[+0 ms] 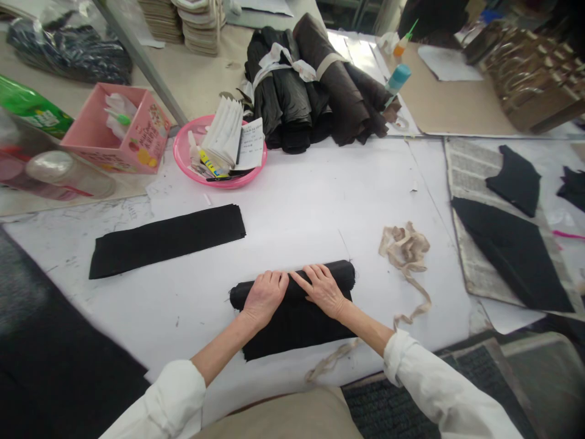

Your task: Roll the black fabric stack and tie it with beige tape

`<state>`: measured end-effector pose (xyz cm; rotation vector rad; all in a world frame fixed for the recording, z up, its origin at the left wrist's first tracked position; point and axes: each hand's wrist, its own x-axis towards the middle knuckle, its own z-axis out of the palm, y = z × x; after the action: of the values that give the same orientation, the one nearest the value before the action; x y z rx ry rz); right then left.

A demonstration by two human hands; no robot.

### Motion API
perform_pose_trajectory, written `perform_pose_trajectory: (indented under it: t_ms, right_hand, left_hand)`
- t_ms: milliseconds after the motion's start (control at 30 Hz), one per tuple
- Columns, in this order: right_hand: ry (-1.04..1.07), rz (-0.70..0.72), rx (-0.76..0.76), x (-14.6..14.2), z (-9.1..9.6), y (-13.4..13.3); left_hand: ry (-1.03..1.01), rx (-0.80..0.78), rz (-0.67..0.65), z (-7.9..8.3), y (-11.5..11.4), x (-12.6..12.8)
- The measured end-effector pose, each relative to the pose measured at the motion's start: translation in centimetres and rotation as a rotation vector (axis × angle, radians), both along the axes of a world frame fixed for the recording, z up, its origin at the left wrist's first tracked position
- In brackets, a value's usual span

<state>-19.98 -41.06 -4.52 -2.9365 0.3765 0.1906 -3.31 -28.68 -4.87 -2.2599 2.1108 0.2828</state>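
Note:
A roll of black fabric (342, 275) lies crosswise on the white tabletop, its loose end (297, 332) spread flat toward my body. My left hand (265, 299) curls over the left half of the roll, fingers wrapped over its far side. On the right half, my right hand (323, 291) grips the roll with fingers bent over it and the thumb stretched toward the left hand. The undersides of the fingers are hidden. A flat strip of black fabric (167, 241) lies apart at the left. To the right rests a crumpled beige cloth strip (406, 247), its tail trailing toward me.
A pink basin (183, 164) with papers and pens stands beyond the flat strip, beside a pink box (123, 137). Tied dark fabric rolls (292, 91) lie at the back. Cut black pieces (512, 253) rest on newspaper at right. Bottles (64, 171) stand far left.

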Motion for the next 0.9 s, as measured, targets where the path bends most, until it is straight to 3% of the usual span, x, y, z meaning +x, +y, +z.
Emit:
perform_pose_trajectory:
  t_ms: [167,267,400,533,633,767,900]
  right_hand:
    - [0.016,-0.065,0.252,-0.2,1.7,-0.7]
    - [0.157,-0.059,0.286,0.6,1.6,-2.5]
    - [0.245,-0.007,0.162,1.3,1.2,-2.3]
    - [0.127,-0.029,0.009,-0.2,1.2,0.7]
    - [0.03,-0.051,-0.08,-1.9,0.6,2.6]
    - [-0.094,-0.07,-0.172,-3.2,-1.2,4.1]
    - [-0.115,-0.107,-0.191,-3.7,-1.7,5.0]
  left_hand:
    - [-0.066,-0.067,-0.027,-0.5,1.4,-1.0]
    - [-0.092,-0.092,-0.035,-0.7,1.7,-1.3]
    - [-0.12,-0.116,-0.044,-1.2,2.4,-1.8]
    - [-0.116,-0.147,-0.082,-1.6,4.3,-2.9]
    - [-0.006,-0.126,-0.077,-1.2,5.2,-3.3]
    - [0.259,0.097,-0.046,-0.3,3.6,-1.7]
    - [0.306,0.183,-0.083,-0.7,1.6,-0.3]
